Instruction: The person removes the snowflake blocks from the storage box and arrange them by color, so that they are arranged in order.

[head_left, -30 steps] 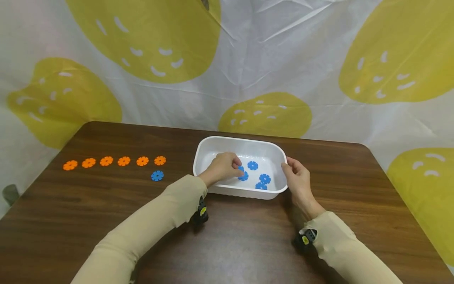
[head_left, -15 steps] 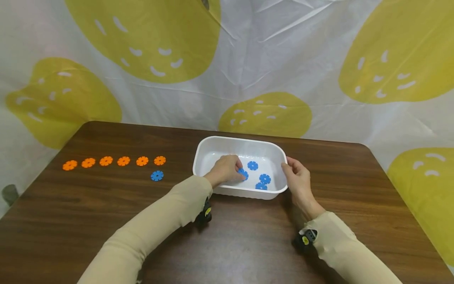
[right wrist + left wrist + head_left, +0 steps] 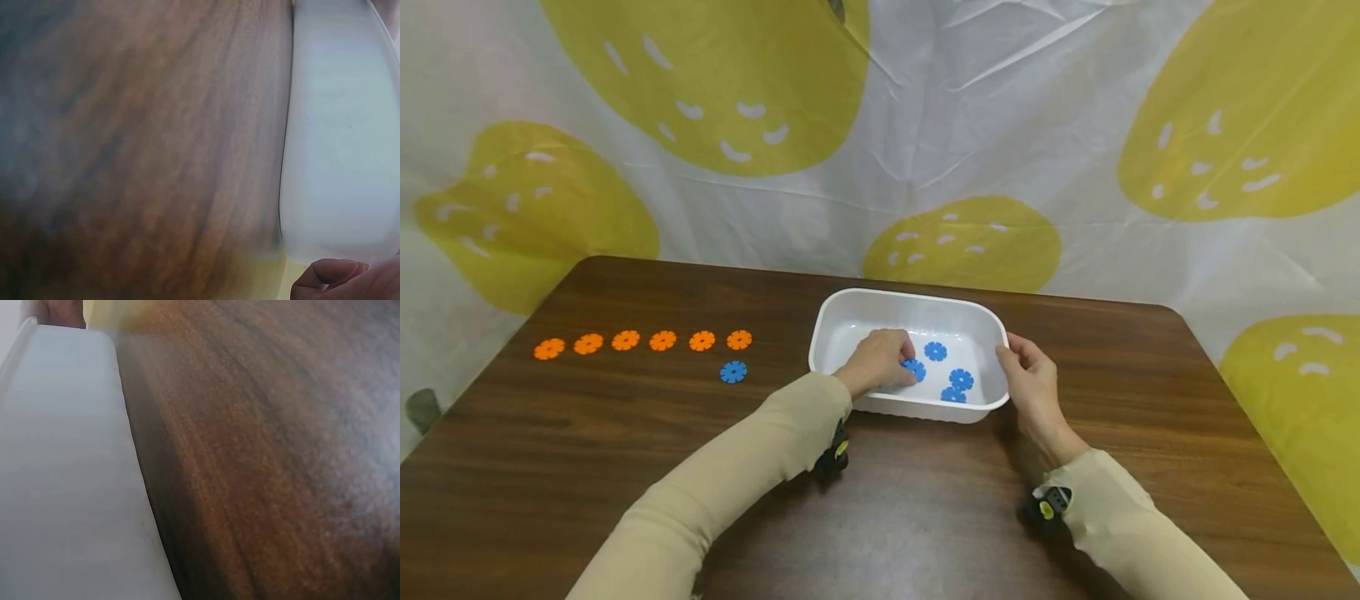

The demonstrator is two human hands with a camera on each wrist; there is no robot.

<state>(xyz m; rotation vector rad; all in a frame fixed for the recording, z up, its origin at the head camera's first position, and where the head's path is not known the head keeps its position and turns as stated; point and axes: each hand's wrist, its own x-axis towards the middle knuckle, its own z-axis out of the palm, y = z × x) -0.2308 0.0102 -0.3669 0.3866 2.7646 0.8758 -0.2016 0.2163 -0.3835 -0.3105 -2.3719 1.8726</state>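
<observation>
In the head view my left hand [image 3: 880, 360] reaches inside a white plastic tub [image 3: 835, 312], its fingertips and thumb pinching a blue notched disc [image 3: 915, 369] at the tub floor. Other blue notched discs lie to the right of it: a single disc [image 3: 936, 351] further back, and two overlapping discs [image 3: 961, 379] near the front wall. My right hand [image 3: 1032, 385] grips the tub's right rim, thumb on top and fingers outside. Both wrist views mostly show the tub's outer wall [image 3: 69, 456]. Part of my right hand [image 3: 344, 281] appears at the lower edge of its own view.
On the brown wooden table [image 3: 925, 508], several orange notched discs [image 3: 662, 340] form a row at the left. A lone blue disc [image 3: 733, 372] lies just in front of the row's right end. A lemon-print curtain [image 3: 760, 217] hangs behind the table.
My left hand has shifted slightly right inside the tub and closed its fingertips on the blue disc. The right hand and the tub stay put.
</observation>
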